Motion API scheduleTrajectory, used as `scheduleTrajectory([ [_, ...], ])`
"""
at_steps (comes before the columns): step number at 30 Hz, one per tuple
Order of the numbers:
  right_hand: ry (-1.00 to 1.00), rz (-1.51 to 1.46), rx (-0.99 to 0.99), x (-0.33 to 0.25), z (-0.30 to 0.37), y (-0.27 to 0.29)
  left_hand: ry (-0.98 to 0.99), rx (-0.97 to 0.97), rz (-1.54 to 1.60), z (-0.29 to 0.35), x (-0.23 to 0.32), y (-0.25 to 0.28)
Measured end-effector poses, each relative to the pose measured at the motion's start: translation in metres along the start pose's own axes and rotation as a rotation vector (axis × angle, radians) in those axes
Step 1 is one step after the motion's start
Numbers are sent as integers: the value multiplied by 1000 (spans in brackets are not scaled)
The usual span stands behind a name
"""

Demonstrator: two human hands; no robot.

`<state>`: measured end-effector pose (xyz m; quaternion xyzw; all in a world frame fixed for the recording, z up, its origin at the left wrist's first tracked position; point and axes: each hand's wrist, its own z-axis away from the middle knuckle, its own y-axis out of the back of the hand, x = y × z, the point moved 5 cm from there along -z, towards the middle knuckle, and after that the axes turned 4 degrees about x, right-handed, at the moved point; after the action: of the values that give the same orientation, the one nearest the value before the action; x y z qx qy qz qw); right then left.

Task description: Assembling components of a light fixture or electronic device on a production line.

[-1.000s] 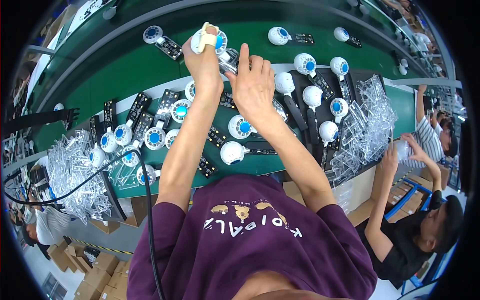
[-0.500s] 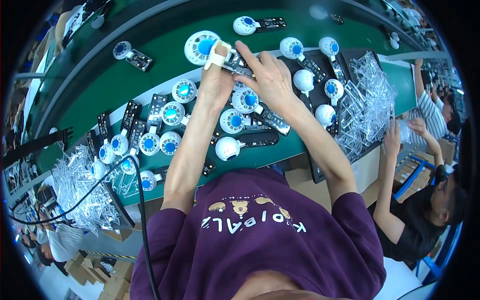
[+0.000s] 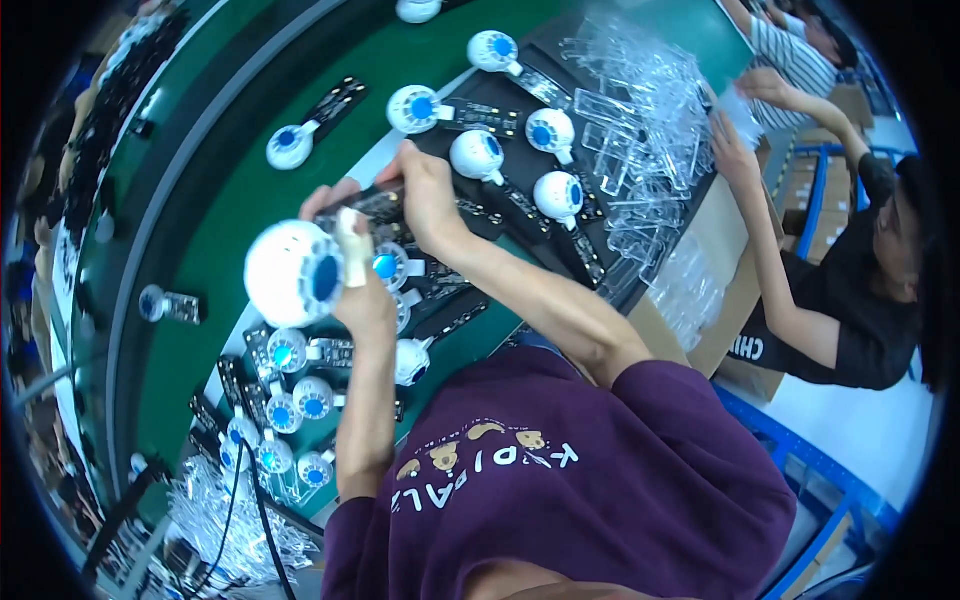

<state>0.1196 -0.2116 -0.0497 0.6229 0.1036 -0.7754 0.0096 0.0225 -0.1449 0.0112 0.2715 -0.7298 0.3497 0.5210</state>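
Observation:
A handheld fan (image 3: pixel 290 275) with a white round head, a blue hub and a dark handle patterned like a circuit board is raised above the bench. My left hand (image 3: pixel 362 290) wraps around it near the neck, a pale band around the thumb. At the far end of the handle, my right hand (image 3: pixel 432 205) has its fingers closed on the same fan; blur hides the fingertips. Beneath my hands lie similar fans, one (image 3: pixel 388 265) partly covered by my left wrist. Just beyond my right hand rests another fan (image 3: pixel 477 155).
Clear plastic pieces are heaped on a black tray (image 3: pixel 625 285) at right, with another heap (image 3: pixel 225 520) at lower left. More fans lie along the green belt (image 3: pixel 215 205). A black cable (image 3: pixel 265 520) hangs in front. A co-worker (image 3: pixel 850 290) handles clear plastic at right.
The whole view has turned, shifting the bench and the tray in the picture. The held fan is now to the left, larger in view, its head turned so the white rounded side shows.

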Motion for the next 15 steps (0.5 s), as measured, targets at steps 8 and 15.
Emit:
scheduleTrajectory([
  [8, 18, 187, -153, -21, -56, 19, 102, -79, -23, -46, -21, -47],
  [15, 672, 1531, 18, -93, -137, 182, 321, 236, -150, -139, -49, 137],
])
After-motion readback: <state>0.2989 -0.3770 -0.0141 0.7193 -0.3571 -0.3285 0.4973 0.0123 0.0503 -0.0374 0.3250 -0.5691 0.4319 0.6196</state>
